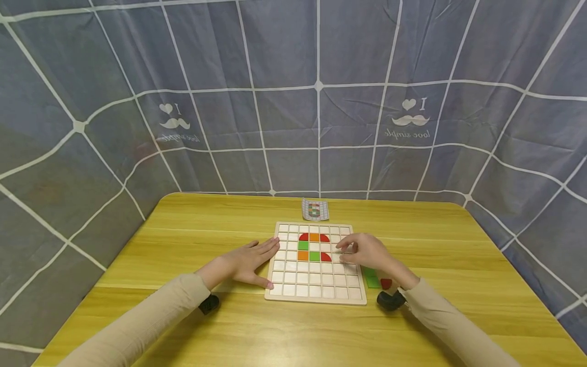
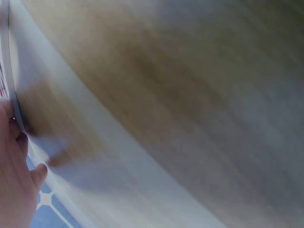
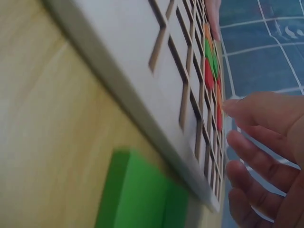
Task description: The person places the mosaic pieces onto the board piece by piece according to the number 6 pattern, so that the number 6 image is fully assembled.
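A wooden grid board (image 1: 302,290) lies on the table, with square cells. Red, orange and green tiles sit in its upper middle: a row of red, orange (image 1: 314,237) and red, a green tile (image 1: 303,245) below, then orange, green and a red quarter-round tile (image 1: 326,257). My left hand (image 1: 249,262) rests at the board's left edge, fingers straight and spread, fingertips touching the rim. Over the board's right side hovers my right hand (image 1: 367,251), its fingers loosely bent. In the right wrist view, thumb and fingers stand apart with no tile visible between them.
Beside the board's right edge lie green tiles (image 1: 371,278) and a red tile (image 1: 387,283), partly under my right forearm. A patterned card (image 1: 315,209) lies behind the board. Grey curtains (image 1: 284,117) surround the wooden table (image 1: 220,219). Black wrist devices (image 1: 391,300) sit under both wrists.
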Demonstrator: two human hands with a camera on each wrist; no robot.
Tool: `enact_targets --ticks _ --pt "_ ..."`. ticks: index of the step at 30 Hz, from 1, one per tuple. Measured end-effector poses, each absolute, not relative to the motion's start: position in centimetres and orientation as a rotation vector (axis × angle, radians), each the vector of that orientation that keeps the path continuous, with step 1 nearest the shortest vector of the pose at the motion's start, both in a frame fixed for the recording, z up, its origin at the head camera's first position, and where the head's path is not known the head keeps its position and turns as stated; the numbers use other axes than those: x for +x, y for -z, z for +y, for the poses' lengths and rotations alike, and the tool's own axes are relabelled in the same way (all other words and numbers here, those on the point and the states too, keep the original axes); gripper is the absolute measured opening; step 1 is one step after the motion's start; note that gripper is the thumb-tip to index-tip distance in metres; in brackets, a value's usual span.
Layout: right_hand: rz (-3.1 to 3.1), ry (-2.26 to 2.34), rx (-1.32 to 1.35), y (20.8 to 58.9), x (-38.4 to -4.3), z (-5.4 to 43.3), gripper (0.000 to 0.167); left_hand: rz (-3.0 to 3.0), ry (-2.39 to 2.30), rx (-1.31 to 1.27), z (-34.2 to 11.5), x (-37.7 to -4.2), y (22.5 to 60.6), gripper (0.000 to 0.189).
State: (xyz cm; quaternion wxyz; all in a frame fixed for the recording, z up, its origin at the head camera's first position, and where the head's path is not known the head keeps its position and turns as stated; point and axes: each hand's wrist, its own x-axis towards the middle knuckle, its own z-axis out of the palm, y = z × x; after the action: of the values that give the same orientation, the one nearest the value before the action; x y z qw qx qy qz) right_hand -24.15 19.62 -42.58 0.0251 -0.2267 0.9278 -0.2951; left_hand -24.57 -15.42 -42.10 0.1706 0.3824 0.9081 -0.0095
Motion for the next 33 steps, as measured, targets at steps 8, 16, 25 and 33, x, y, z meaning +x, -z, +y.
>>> enact_targets --ticks 8,16,25,33 --pt "2.883 0.924 -0.677 42.3 -23.8 22.2 0.025 2.584 0.013 1.082 -15.4 -24.4 42.1 0.103" --pt "2.928 0.908 -0.674 42.5 -23.3 24.8 0.026 2.586 0.024 1.087 -15.4 -24.6 42.1 0.103" --pt "2.965 0.857 -0.683 42.6 -22.4 27.7 0.027 2.587 0.027 1.090 -15.5 -24.5 42.1 0.103" --pt "2.896 0.878 -0.654 42.9 -21.7 29.6 0.036 2.593 0.027 1.078 -15.4 -24.6 42.3 0.104"
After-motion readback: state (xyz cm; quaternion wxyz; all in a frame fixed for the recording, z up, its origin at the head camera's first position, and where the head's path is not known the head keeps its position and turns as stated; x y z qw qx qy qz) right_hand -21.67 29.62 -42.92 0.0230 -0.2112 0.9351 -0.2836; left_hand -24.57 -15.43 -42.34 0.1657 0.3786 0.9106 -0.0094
